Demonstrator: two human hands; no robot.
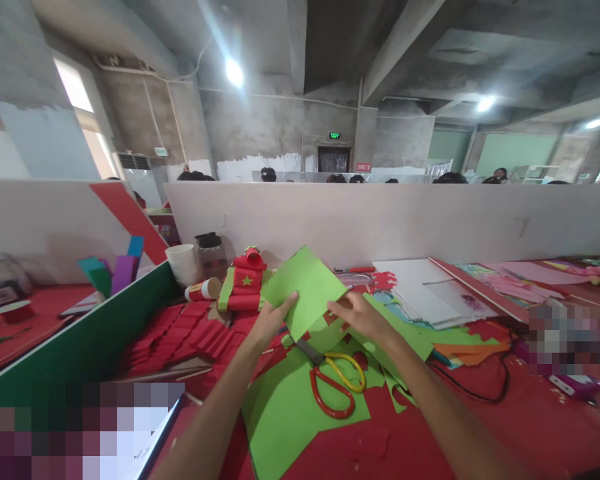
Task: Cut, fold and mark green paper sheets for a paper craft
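Item under inspection: a green sheet (310,293), located between the two hands, above the red surface (510,427). It stands tilted, cornerwise, like a diamond: one corner points up toward the white partition (380,217), the opposite corner points down toward the scissors (318,361). Its sides look similar in length, so a long axis cannot be determined. Its visible face is plain, bright and matte, with straight edges and slight bending.

Left hand (279,317): grip pinching the sheet, thumb flat on the near face at the lower left, fingers hidden behind. Right hand (360,317): fingers bent at the lower right edge; whether this grip is pressed together cannot be told.

The scissors, with one red and one yellow handle, lie on a larger green piece (285,413), blades directed away from the person. Folded red strips (193,330) lie to the left.
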